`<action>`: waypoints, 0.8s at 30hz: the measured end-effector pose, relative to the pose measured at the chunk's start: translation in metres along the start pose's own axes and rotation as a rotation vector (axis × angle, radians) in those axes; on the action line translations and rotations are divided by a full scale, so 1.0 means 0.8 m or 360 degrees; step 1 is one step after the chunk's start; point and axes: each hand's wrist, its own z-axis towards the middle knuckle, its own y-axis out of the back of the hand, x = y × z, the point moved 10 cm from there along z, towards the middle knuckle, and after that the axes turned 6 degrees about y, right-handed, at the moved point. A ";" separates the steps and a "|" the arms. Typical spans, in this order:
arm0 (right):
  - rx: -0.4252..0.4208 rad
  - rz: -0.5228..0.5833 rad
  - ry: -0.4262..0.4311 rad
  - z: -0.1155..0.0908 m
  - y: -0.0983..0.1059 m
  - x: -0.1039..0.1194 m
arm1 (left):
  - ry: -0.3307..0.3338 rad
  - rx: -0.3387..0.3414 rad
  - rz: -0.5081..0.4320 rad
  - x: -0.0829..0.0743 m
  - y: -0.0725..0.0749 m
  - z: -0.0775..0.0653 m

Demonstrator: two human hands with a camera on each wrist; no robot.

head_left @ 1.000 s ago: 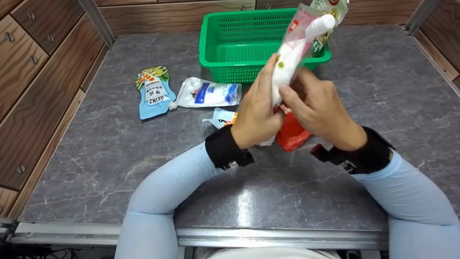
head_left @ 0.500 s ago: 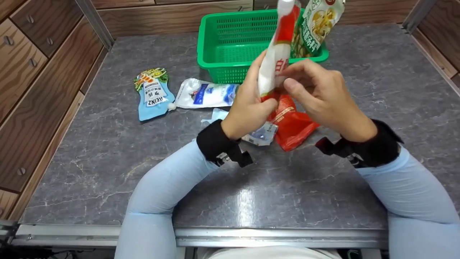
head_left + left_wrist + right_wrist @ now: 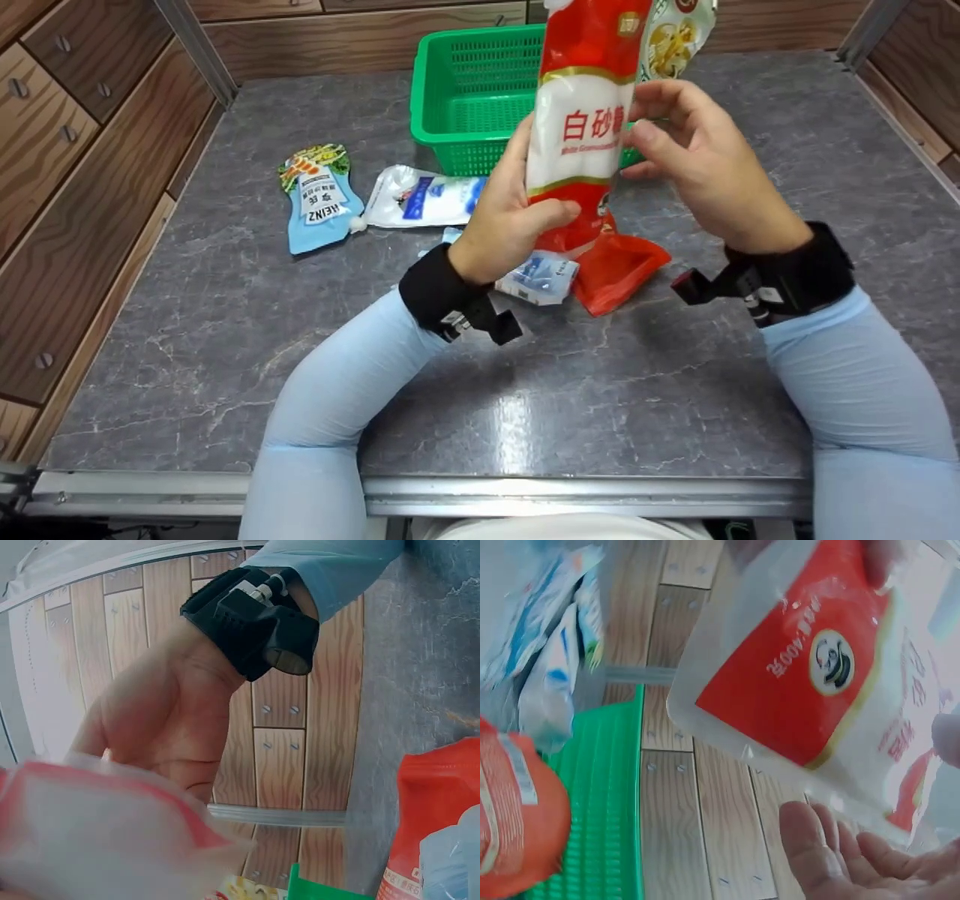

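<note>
My left hand (image 3: 502, 210) holds a red and white bag of white granulated sugar (image 3: 581, 142) upright above the table, thumb across its lower front. Its printed label faces the head camera. My right hand (image 3: 705, 165) is at the bag's right edge, fingers parted and relaxed; whether they touch it I cannot tell. In the right wrist view, the sugar bag (image 3: 802, 667) shows a panda logo, and the right hand's fingers (image 3: 810, 847) are spread below it. The left wrist view shows the bag's blurred pale side (image 3: 105, 832) before the right hand (image 3: 161, 712).
A green basket (image 3: 480, 139) stands behind, with a green printed pouch (image 3: 679, 37) in its right end. On the table lie a red packet (image 3: 619, 277), a blue-white pouch (image 3: 540, 277), a white and blue packet (image 3: 427, 199) and a light-blue Heinz pouch (image 3: 322, 202).
The sugar bag has turned from its plain white side, through edge-on, to its red printed front. My right hand has moved right and up, loosening from the bag's edge.
</note>
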 end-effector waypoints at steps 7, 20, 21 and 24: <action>-0.0055 0.0373 0.0047 0.004 0.005 0.003 | -0.0004 0.0107 -0.0129 0.010 -0.001 0.001; -0.0223 0.0404 0.0059 0.004 0.019 0.001 | 0.0177 0.0110 0.0484 -0.003 0.009 0.002; -0.0230 0.0383 0.0067 0.004 0.019 0.003 | 0.0196 0.0098 0.0543 -0.004 0.012 0.002; -0.0234 0.0260 0.0112 0.001 0.019 0.008 | 0.0250 0.0048 0.0688 -0.008 0.022 0.004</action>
